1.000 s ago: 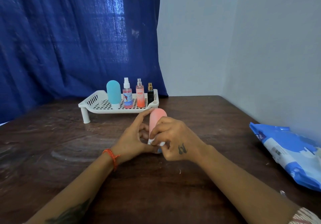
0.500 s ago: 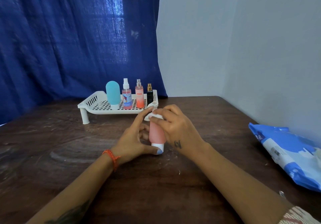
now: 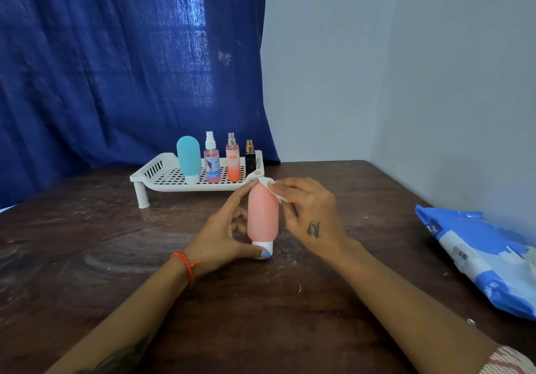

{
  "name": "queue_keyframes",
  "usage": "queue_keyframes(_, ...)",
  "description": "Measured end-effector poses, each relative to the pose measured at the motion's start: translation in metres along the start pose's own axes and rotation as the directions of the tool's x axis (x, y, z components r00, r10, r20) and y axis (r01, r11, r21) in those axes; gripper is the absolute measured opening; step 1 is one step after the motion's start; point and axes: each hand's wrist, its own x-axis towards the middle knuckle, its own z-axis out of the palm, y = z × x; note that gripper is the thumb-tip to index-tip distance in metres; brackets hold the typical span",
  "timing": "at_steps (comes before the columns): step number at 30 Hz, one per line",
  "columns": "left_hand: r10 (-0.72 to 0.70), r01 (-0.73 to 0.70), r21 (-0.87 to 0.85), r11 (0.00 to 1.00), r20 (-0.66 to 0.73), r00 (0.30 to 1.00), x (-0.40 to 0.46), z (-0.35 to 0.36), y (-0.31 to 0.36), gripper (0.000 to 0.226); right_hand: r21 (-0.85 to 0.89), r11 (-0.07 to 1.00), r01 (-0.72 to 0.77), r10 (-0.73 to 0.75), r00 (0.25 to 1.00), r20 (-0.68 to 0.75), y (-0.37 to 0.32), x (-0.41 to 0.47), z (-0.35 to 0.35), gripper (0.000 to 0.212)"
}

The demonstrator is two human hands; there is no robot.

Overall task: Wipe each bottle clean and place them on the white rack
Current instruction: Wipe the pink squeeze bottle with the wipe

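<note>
A pink squeeze bottle [image 3: 262,217] stands cap-down on the brown table [image 3: 87,257]. My left hand [image 3: 223,231] holds it, thumb at the white cap and forefinger up near its top. My right hand [image 3: 307,214] pinches a white wipe [image 3: 271,188] against the bottle's upper right side. Behind them the white rack [image 3: 162,176] carries a teal squeeze bottle [image 3: 188,156], a pink spray bottle [image 3: 212,162], an orange spray bottle [image 3: 233,159] and a small black spray bottle [image 3: 250,159], all upright.
A blue and white pack of wipes [image 3: 478,254] lies at the table's right edge by the grey wall. A blue curtain [image 3: 116,69] hangs behind the rack.
My right hand has slid the wipe from the bottle's lower part up to its top. The left hand keeps its hold on the bottle.
</note>
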Motion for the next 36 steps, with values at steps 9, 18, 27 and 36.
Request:
queue_keyframes(9, -0.005, 0.004, -0.108, 0.994, -0.009, 1.0, 0.0, 0.001, -0.001, 0.111, 0.231, 0.971, 0.063, -0.114, 0.97, 0.216, -0.003, -0.002, -0.006, 0.022)
queue_keyframes(18, -0.032, 0.031, -0.11, 0.993, -0.008, 0.999, -0.001, 0.001, 0.002, 0.108, 0.319, 0.946, -0.053, -0.087, 0.908, 0.409, -0.003, 0.001, -0.013, 0.022)
queue_keyframes(27, -0.051, 0.052, -0.11, 0.993, 0.013, 0.999, 0.0, 0.0, 0.0, 0.108, 0.215, 0.952, -0.218, 0.197, 0.974, 0.113, 0.009, 0.002, -0.003, 0.024)
queue_keyframes(36, -0.061, 0.062, -0.177, 0.982, 0.009, 0.998, -0.001, 0.0, 0.002, 0.105, 0.252, 0.898, -0.361, 0.208, 0.852, 0.48, -0.001, 0.002, -0.011, 0.013)
